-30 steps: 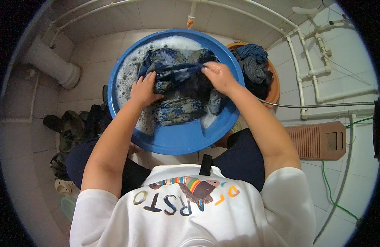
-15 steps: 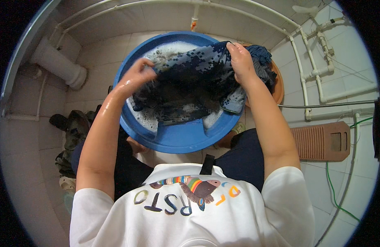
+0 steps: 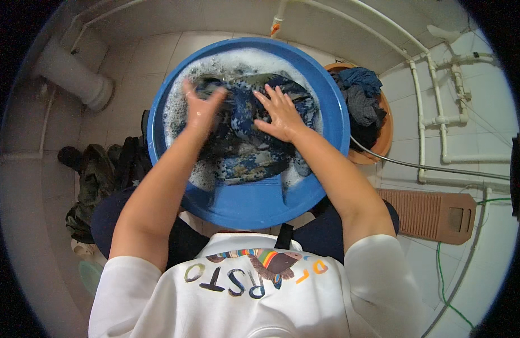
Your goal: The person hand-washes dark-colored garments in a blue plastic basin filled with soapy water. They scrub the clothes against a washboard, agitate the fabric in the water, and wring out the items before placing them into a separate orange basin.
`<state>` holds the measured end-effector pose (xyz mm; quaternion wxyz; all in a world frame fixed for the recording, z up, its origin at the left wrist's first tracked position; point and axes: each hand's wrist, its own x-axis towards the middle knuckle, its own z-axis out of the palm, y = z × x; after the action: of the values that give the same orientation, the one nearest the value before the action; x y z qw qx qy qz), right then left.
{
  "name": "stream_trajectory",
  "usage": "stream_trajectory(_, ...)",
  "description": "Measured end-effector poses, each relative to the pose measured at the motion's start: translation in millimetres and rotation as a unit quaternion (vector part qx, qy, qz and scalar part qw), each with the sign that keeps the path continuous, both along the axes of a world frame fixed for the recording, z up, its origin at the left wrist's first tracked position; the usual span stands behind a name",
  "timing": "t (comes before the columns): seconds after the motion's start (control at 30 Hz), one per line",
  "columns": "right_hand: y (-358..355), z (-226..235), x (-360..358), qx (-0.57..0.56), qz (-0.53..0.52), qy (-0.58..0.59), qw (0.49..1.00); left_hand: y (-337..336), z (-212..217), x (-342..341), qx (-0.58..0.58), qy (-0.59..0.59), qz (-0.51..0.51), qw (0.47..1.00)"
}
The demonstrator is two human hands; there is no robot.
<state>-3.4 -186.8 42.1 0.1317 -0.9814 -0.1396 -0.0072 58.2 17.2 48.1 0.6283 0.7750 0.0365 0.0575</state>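
Both hands down in a round blue plastic basin (image 3: 327,169), on a wet blue camouflage-patterned cloth garment (image 3: 243,152) bunched in soapy water with white foam (image 3: 226,62) along the far rim. Left hand (image 3: 202,110) at the garment's far left end, fingers (image 3: 188,90) pointing away from the body and loosely apart, palm turned inward against the fabric; a real grip on the cloth impossible to tell here. Right hand (image 3: 282,115) flat on top, fingers (image 3: 274,96) spread wide and angled toward the left hand, pressing the cloth down rather than clamped on it. Garment directly beneath and between both sets of fingers, with more of it trailing back toward the body; long axis roughly left to right across the basin. Neither hand clearly nearer, both touching. Forearms converging from the lower edge, elbows out, wrists close. Beyond the right fingers, an orange round tub (image 3: 384,141) of dark blue and grey clothes; a brown ribbed washboard (image 3: 429,214) well to the right on the tiled floor.
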Motion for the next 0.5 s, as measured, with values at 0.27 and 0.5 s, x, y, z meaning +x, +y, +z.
stream_trajectory(0.27, 16.2, -17.8, 17.8, -0.175, -0.087, 0.139, 0.971, -11.9, -18.8, -22.9, 0.538, -0.014, -0.321, 0.78)
stream_trajectory(0.5, 8.5, -43.5, 37.7, -0.161, -0.095, 0.214, 0.959, -21.0, -41.5, 4.2, 0.482, 0.174, -0.372, 0.774)
